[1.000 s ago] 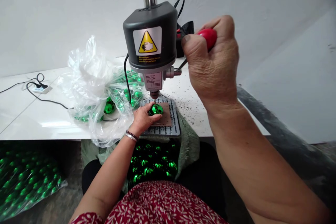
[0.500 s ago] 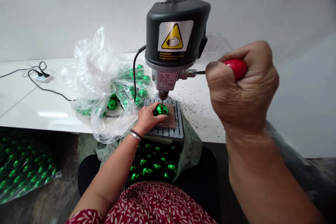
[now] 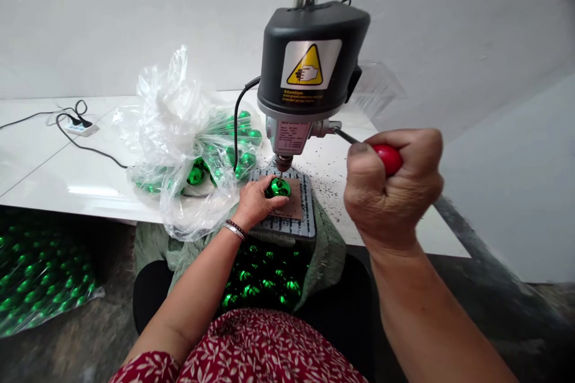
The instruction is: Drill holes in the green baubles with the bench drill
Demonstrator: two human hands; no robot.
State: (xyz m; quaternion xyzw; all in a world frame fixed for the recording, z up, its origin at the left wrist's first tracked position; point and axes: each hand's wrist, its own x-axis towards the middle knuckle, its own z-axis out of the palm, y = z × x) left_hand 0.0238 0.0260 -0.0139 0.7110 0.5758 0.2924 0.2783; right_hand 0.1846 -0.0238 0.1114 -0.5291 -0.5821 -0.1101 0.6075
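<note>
My left hand (image 3: 257, 200) grips a shiny green ball (image 3: 280, 187) on a brown board (image 3: 294, 206), which lies on the grey base plate (image 3: 307, 226) of a drill press (image 3: 314, 60). The chuck (image 3: 284, 163) is directly above the ball, and its thin bit reaches down to the ball's top. On the right, my right hand (image 3: 395, 191) is wrapped round the red knob (image 3: 387, 159) of the press lever. The lever slopes down from the machine towards that hand.
A clear plastic bag (image 3: 166, 114) with green balls stands left of the press. Dark shavings lie around the base. Several green balls fill an open sack (image 3: 327, 251) below the table edge, and another bag (image 3: 45, 275) is at lower left. A power strip (image 3: 82, 126) sits far left.
My right hand has moved down and slightly inward with the red knob, tilting the lever downward. My left hand still holds the ball. The whole view has shifted slightly.
</note>
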